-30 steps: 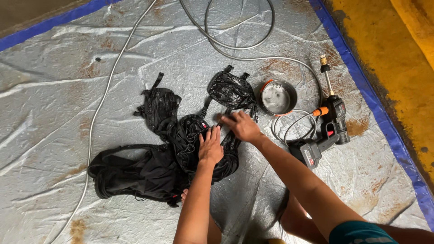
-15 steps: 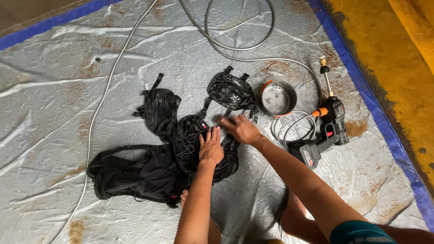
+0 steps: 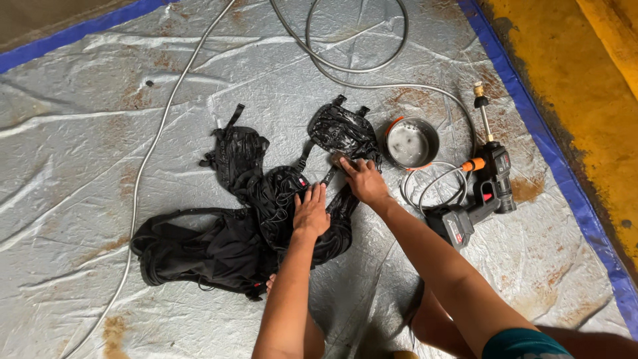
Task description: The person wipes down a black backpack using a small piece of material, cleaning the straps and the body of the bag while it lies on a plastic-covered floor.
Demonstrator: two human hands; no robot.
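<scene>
At centre of the grey tarp [image 3: 100, 100], a wet black backpack [image 3: 246, 219] spread flat. Left hand [image 3: 311, 211] pressed palm-down on it, fingers splayed, seemingly pinning the fabric. Right hand [image 3: 361, 178] at one o'clock, fingers curled on a strap [image 3: 330, 174]. At three o'clock, metal bowl [image 3: 412, 141], cordless spray gun [image 3: 480, 193], hose [image 3: 359, 68].

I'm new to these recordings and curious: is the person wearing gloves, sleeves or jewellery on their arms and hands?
No. The left hand and right hand are bare, without gloves, rings or a watch. Both forearms are uncovered; only a teal sleeve edge shows near the right shoulder.
</scene>
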